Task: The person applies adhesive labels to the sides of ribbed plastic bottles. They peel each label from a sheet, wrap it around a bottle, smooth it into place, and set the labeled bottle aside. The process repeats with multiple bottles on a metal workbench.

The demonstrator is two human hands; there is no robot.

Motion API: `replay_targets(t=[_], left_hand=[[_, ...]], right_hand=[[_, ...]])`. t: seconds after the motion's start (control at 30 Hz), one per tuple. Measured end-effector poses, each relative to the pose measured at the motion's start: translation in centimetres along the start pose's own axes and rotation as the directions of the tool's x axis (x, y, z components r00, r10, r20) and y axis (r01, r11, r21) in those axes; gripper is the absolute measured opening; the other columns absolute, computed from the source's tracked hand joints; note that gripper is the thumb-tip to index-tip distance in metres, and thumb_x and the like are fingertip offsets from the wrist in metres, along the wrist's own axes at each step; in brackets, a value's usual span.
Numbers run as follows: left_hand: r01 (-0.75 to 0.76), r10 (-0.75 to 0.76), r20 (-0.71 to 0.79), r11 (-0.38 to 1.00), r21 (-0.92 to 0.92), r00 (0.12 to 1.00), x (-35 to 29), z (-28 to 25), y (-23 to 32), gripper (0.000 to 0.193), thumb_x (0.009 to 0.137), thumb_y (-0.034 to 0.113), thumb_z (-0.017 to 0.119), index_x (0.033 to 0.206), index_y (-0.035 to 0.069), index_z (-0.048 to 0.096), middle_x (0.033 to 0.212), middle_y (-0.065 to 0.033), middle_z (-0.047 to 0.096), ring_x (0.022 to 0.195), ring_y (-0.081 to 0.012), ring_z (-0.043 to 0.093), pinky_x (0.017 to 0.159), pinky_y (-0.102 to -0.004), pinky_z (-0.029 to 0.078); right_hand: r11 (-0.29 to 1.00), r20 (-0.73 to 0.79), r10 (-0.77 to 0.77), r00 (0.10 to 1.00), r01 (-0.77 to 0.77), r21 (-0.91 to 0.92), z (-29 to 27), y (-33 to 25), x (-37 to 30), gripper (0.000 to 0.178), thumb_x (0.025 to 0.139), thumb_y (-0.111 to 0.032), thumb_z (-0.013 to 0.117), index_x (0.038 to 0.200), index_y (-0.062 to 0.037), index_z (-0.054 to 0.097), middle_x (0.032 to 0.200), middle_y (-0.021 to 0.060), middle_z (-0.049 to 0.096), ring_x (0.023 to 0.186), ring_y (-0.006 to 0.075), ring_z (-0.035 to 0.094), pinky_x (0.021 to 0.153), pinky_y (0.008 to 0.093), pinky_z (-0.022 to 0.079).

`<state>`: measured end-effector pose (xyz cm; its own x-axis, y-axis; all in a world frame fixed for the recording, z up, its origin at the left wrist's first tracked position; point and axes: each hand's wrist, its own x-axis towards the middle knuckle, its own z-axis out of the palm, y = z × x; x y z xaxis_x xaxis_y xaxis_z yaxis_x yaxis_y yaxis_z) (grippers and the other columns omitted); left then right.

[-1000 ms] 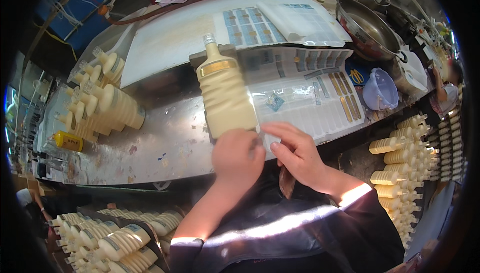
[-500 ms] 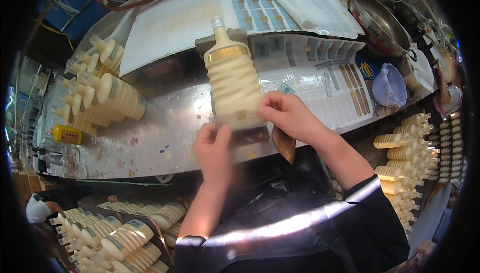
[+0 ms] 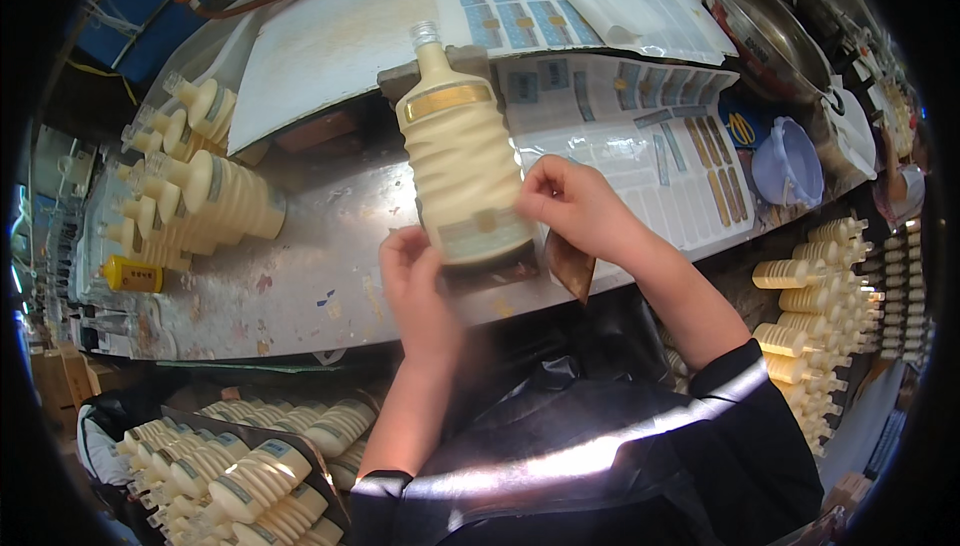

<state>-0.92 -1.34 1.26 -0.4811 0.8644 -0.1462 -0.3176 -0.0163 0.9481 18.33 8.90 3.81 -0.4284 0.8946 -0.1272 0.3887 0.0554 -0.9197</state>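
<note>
A cream bottle point(image 3: 460, 161) with wavy ribs and a clear threaded neck lies on its back on the table, its neck pointing away from me. It has a gold band point(image 3: 448, 99) near the shoulder and a pale greenish label strip point(image 3: 486, 234) across its base end. My left hand point(image 3: 412, 281) is at the bottle's lower left edge, fingers curled and thumb against them; what they pinch is hidden. At the lower right edge, the thumb and finger of my right hand point(image 3: 575, 204) pinch beside the strip. A brown pointed flat piece point(image 3: 570, 268) hangs from under that hand's curled fingers.
Label sheets point(image 3: 640, 146) spread right of the bottle, beside a lilac bucket point(image 3: 786, 166) and a large metal pan point(image 3: 765, 31). Similar bottles point(image 3: 215, 191) stand at left, near a yellow container point(image 3: 132, 274). More bottles fill a crate point(image 3: 250, 471) lower left and stacks point(image 3: 805, 316) at right.
Both hands have moved slightly up and left in the picture, as has the bottle. The left fingers sit a little farther from the strip, which now shows more fully.
</note>
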Motion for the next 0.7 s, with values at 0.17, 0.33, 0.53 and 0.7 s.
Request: replay_targets(t=[0.17, 0.33, 0.53, 0.7], left_hand=[[-0.033, 0.028, 0.069, 0.996, 0.081, 0.997, 0.6, 0.4, -0.2, 0.039, 0.101, 0.015, 0.062, 0.135, 0.002, 0.048, 0.129, -0.0097, 0.054, 0.117, -0.0179, 0.052, 0.103, -0.0340, 0.043], [-0.067, 0.057, 0.073, 0.989, 0.130, 0.996, 0.5, 1.0, -1.0, 0.050, 0.099, 0.019, 0.068, 0.139, 0.004, 0.042, 0.132, -0.0112, 0.052, 0.121, -0.0196, 0.052, 0.105, -0.0358, 0.042], [-0.059, 0.051, 0.071, 0.991, 0.118, 0.996, 0.5, 1.1, -1.2, 0.056, 0.096, 0.018, 0.072, 0.140, 0.004, 0.040, 0.135, -0.0132, 0.051, 0.125, -0.0220, 0.050, 0.109, -0.0376, 0.040], [-0.057, 0.049, 0.072, 0.992, 0.116, 0.996, 0.4, 1.3, -0.9, 0.058, 0.095, 0.017, 0.072, 0.140, 0.003, 0.039, 0.136, -0.0137, 0.050, 0.127, -0.0228, 0.049, 0.110, -0.0382, 0.039]], right_hand=[[0.965, -0.019, 0.138, 0.990, -0.130, 0.228, 0.8, 0.7, -0.8, 0.036, 0.101, -0.020, 0.064, 0.130, 0.0007, 0.059, 0.088, 0.0008, 0.063, 0.074, 0.0062, 0.056, 0.066, 0.0248, 0.048], [0.985, -0.012, 0.135, 0.991, -0.133, 0.112, 1.8, -0.1, -1.3, 0.052, 0.092, -0.037, 0.073, 0.131, -0.0030, 0.066, 0.079, 0.0084, 0.068, 0.072, 0.0158, 0.064, 0.070, 0.0324, 0.053], [0.979, -0.030, 0.092, 0.995, -0.085, 0.183, 2.0, 0.6, -1.2, 0.040, 0.094, -0.024, 0.073, 0.127, -0.0020, 0.069, 0.068, -0.0053, 0.053, 0.062, 0.0028, 0.046, 0.057, 0.0231, 0.041], [0.965, -0.032, 0.080, 0.996, -0.069, 0.252, 2.2, 0.9, -1.2, 0.042, 0.093, -0.024, 0.075, 0.128, -0.0011, 0.069, 0.069, -0.0070, 0.053, 0.063, 0.0019, 0.045, 0.058, 0.0223, 0.040]])
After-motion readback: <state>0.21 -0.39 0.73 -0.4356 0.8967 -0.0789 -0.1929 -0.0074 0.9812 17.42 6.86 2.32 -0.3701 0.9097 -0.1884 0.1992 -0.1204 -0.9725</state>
